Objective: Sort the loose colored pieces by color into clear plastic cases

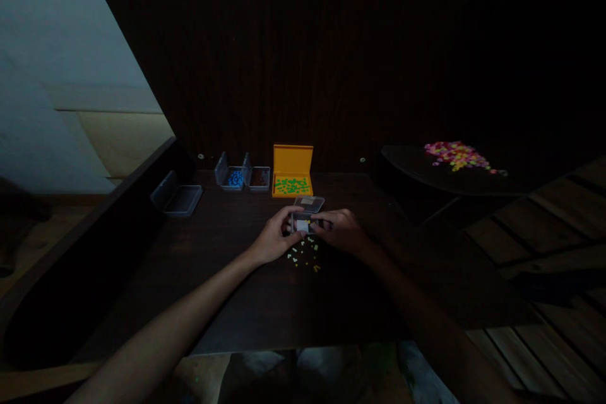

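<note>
A small clear plastic box point(305, 217) with its lid tipped back is held between my hands, over the dark tabletop. My left hand point(279, 233) grips its left side, thumb at the near edge. The fingers of my right hand point(338, 229) are closed at its right side and reach over the opening; whether they pinch a piece is hidden. A white patch and a few yellow bits point(308, 222) show in the box. Several small pale and yellow pieces point(303, 252) lie scattered on the table just in front of it.
Behind stands an open yellow case point(293, 150) with green pieces. To its left are an open clear box of blue pieces point(235, 178), another with brown pieces point(258, 178), and an open clear box point(184, 200). Pink and yellow pieces point(457, 154) are heaped on a right-hand shelf.
</note>
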### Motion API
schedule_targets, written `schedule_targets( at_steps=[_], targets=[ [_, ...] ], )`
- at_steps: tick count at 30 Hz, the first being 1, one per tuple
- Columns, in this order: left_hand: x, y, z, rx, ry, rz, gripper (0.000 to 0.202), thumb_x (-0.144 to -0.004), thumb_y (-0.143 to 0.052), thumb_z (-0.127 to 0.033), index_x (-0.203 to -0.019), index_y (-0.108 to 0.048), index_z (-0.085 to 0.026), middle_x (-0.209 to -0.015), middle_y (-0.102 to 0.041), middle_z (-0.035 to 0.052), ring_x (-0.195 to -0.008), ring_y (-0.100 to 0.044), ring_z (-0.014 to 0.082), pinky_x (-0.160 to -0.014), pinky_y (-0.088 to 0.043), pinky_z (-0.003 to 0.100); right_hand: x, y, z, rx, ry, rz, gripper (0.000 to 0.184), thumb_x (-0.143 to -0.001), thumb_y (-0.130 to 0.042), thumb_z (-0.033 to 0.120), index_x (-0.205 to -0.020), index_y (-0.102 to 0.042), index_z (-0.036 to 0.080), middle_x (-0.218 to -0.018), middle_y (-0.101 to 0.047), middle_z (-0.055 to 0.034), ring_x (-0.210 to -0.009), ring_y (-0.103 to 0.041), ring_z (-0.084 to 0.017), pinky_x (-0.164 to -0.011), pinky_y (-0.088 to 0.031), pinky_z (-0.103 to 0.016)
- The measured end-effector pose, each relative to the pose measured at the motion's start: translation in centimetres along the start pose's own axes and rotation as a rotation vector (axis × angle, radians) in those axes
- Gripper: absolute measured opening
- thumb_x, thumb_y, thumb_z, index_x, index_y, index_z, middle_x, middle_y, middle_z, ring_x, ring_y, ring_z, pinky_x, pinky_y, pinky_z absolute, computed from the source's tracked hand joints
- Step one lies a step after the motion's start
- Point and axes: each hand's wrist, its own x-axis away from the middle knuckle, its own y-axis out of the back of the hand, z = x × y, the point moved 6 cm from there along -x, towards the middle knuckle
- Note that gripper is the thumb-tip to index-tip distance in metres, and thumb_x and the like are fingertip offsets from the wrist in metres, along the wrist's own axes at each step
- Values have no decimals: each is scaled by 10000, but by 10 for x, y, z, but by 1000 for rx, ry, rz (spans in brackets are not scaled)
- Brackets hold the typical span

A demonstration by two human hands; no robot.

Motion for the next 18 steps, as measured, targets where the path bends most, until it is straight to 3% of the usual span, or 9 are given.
schedule_targets(
  at_steps=[8, 14, 18],
  targets=[
    [-4, 11, 8, 58, 37, -42, 508, -728, -738, -251, -1198, -553, -191, -821, -567, -17, -702, -547, 103, -686, -465, 245, -3, 20, 1, -79, -30, -108, 179, -827, -573, 256, -795, -730, 177, -508, -540, 36, -455, -458, -90, -504, -355, -207],
    [-9, 23, 14, 80, 72, -92, 522, -696, -765, -276, -1167, -562, -181, -780, -542, -31, -679, -525, 101, -654, -432, 233, 3, 7, 9, -103, 129, 68, 149, -802, -592, 214, -865, -724, 188, -563, -596, 30, -498, -515, -99, -581, -396, -220],
    [-10, 28, 16, 74, 77, -126, 514, -694, -758, -264, -1160, -560, -177, -772, -552, -33, -667, -516, 100, -654, -422, 239, 7, -5, 11, -80, 149, 184, 102, -789, -649, 236, -851, -722, 202, -657, -676, 8, -566, -586, -114, -630, -405, -234]
  ],
)
